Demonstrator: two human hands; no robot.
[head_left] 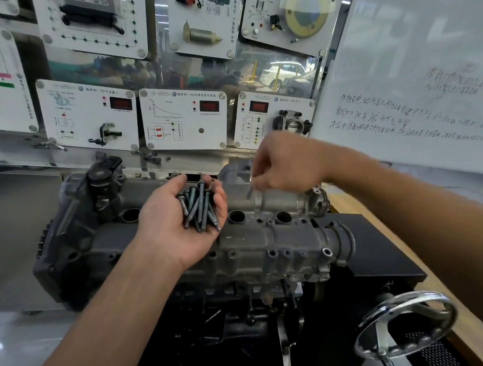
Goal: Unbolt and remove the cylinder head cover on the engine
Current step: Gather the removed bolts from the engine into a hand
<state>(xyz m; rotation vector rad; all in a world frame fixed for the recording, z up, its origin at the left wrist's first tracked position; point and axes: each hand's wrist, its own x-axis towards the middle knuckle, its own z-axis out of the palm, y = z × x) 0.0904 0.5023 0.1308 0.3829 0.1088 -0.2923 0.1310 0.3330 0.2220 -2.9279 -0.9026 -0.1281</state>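
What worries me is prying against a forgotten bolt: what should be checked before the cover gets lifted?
1. Removed bolts secure: ok, cupped in the upturned left hand.
2. Single bolt pinched by the right hand is clear of its hole: cannot tell, it is blurred.
3. Near-edge holes on the cylinder head cover are empty: ok, those in view look empty.
4. Holes under the left hand and forearm are empty: cannot tell, hidden.
5. Both hands free to lift: not ok, each holds bolts.
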